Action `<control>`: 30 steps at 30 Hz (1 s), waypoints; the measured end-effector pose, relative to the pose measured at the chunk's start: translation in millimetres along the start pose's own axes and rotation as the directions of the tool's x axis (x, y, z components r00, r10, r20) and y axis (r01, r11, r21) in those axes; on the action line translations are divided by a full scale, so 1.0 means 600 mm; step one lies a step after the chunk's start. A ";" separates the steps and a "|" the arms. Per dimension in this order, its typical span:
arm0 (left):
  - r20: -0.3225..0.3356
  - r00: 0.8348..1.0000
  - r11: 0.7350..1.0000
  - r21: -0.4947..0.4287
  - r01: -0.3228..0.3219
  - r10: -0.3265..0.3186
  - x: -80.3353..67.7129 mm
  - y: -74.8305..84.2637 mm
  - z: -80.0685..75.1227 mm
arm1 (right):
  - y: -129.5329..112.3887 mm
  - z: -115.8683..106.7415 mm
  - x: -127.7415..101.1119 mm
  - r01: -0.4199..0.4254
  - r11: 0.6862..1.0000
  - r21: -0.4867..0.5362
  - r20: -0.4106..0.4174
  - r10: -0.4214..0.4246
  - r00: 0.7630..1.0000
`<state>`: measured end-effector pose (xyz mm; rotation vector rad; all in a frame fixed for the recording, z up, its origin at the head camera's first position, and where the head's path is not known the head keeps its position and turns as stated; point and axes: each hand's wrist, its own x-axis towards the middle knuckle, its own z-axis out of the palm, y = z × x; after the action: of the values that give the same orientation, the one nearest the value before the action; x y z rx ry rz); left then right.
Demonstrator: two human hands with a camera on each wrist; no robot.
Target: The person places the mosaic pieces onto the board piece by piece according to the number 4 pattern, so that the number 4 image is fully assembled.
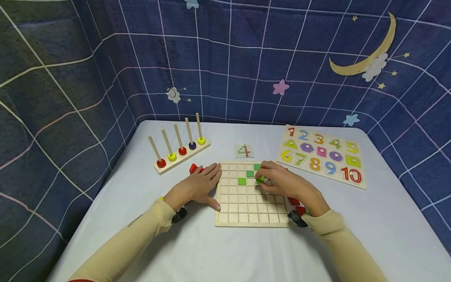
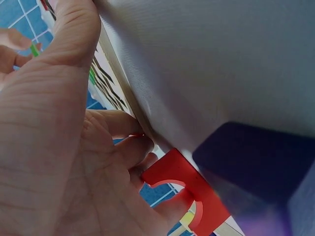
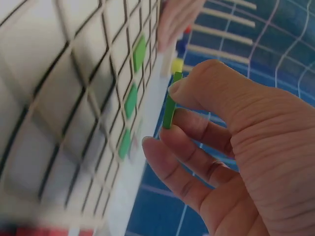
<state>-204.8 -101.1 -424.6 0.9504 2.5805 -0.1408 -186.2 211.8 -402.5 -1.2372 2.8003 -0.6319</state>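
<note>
Right, from the head cam I see both hands over the wooden grid board (image 1: 251, 213), which sits mid-surface on the white surface (image 1: 211, 254).

R hand (image 1: 285, 184): grip closed on a green tile (image 1: 260, 179), pinched between thumb and fingertips, held edge-on just above the board's upper-right squares. R wrist cam confirms: thin green tile (image 3: 170, 105) nipped at the edges, not yet seated in a square. Placed green tiles already in the grid: one at (image 1: 242, 181), one at (image 1: 250, 174), one partly behind the R hand near the top edge.

L hand (image 1: 201, 186): grip relaxed, fingers straight and flat, resting vs. the board's left edge, holding nothing. L wrist cam shows fingertips touching the board rim, w/ a red piece (image 2: 189, 194) just beside them.

Red pieces (image 1: 195, 169) lie just left of the L hand; more red ones (image 1: 295, 202) under the R wrist.

Elsewhere: peg stacker (image 1: 181, 150) w/ coloured rings back-left, small pattern card (image 1: 244, 150) behind the board, number puzzle (image 1: 322, 156) to the right.
</note>
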 end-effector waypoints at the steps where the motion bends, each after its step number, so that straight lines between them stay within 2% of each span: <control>1: 0.000 1.000 1.000 0.001 0.001 -0.001 0.000 0.000 0.000 | -0.004 0.004 0.007 0.012 1.000 0.001 0.006 -0.012 1.000; 8: 0.001 1.000 1.000 -0.011 0.008 -0.008 -0.001 0.000 -0.001 | -0.020 0.037 0.045 0.129 0.992 0.014 0.033 -0.129 0.991; 11: 0.001 1.000 1.000 -0.016 0.010 -0.010 -0.002 0.000 -0.002 | -0.025 0.048 0.054 0.151 0.988 0.025 0.040 -0.151 0.988; 18: 0.009 1.000 1.000 -0.003 0.016 -0.016 -0.002 0.002 -0.006 | -0.041 0.063 0.075 0.124 0.992 0.005 0.089 -0.124 0.988; 24: 0.010 1.000 1.000 -0.014 0.021 -0.021 0.000 0.002 -0.004 | -0.052 0.068 0.093 0.145 0.987 -0.064 0.118 -0.137 0.984; 30: 0.019 0.999 1.000 -0.002 0.027 -0.027 -0.002 0.002 -0.004 | -0.053 0.075 0.099 0.149 0.986 -0.078 0.124 -0.139 0.983</control>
<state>-204.0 -100.4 -421.7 0.9097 2.5757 -0.1531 -196.8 134.4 -423.6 -1.4529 2.6863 -0.4298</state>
